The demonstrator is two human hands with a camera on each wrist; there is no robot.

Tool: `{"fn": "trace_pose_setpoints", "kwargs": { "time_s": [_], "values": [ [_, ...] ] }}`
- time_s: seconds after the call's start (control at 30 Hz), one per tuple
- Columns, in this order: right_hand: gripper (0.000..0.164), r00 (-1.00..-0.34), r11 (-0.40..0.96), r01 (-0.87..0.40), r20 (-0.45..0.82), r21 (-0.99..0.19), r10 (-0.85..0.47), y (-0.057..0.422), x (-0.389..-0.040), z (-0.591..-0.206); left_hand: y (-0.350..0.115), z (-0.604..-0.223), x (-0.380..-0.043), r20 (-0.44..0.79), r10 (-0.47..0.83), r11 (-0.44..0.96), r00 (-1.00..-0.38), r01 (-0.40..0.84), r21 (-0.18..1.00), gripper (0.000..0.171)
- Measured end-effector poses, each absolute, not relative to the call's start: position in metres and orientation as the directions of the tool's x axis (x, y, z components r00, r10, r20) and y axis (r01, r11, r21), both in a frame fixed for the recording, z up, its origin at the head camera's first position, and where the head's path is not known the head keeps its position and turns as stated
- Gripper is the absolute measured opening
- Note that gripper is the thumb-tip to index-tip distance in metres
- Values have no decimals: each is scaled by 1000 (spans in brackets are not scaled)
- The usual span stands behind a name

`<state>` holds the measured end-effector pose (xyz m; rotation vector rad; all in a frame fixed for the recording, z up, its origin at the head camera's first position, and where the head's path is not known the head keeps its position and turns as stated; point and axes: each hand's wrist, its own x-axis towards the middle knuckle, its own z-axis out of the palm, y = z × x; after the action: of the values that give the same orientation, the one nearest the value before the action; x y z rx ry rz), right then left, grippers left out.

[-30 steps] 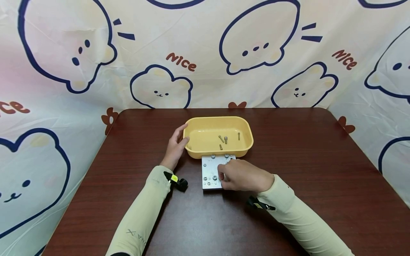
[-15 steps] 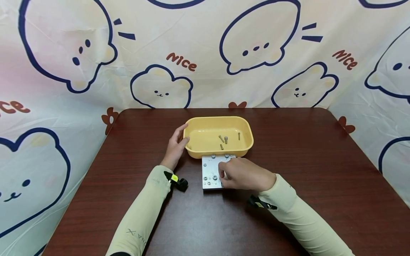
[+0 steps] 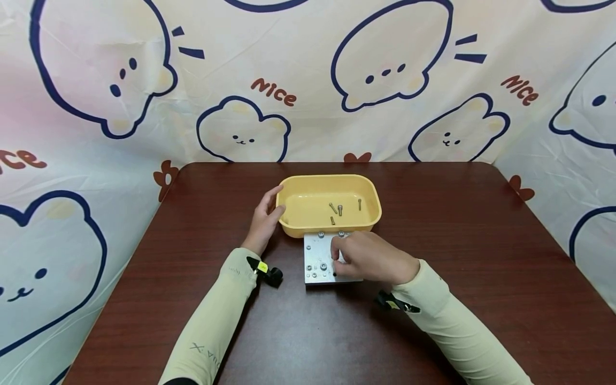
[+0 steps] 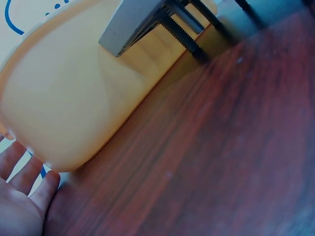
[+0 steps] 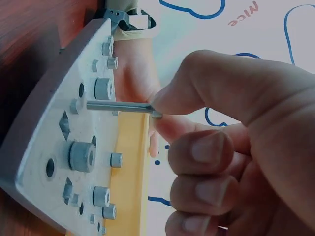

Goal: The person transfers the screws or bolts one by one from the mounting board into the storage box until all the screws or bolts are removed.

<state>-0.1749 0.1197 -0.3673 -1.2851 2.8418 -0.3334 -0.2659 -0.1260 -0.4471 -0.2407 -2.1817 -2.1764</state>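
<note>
My right hand (image 3: 372, 259) is over the right part of a silver metal plate (image 3: 315, 256). Between thumb and index finger it pinches a thin metal pin (image 5: 120, 106), whose free end points at the plate's face; the other fingers curl in toward the palm. Several socket-head bolts (image 5: 82, 156) and holes mark the plate, and threaded shanks (image 4: 182, 37) stick out under it in the left wrist view. My left hand (image 3: 262, 224) touches the left end of a yellow tray (image 3: 308, 232) with its fingers spread and fairly straight.
Several small screws (image 3: 339, 210) lie loose in the tray, which stands directly behind the plate. Both rest on a dark brown wooden table (image 3: 216, 214). A printed cloth (image 3: 308, 128) hangs behind and at both sides.
My right hand has shifted slightly to the right and away from me, uncovering more of the plate's near edge and a dark hole there. The left hand holds its place at the tray.
</note>
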Motion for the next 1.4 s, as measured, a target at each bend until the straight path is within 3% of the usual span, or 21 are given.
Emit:
{"fn": "trace_pose_setpoints", "kwargs": {
  "time_s": [0.27,0.5,1.1,1.4],
  "values": [
    [4,-650,620,-757,148,-205,-745,122,-179,-366,-128,-466,-278,146,51,21,-988,147,989,47],
    [5,-658,617,-751,175,-237,-733,125,-181,-361,-126,-447,-267,143,74,1,-987,144,990,48],
    [7,-706,635,-708,334,-308,-625,143,-192,-350,-127,-449,-266,159,71,0,-985,160,987,48],
    [8,-753,674,-657,326,-337,-571,148,-207,-346,-127,-450,-267,176,72,-11,-982,176,984,48]
  ]
}}
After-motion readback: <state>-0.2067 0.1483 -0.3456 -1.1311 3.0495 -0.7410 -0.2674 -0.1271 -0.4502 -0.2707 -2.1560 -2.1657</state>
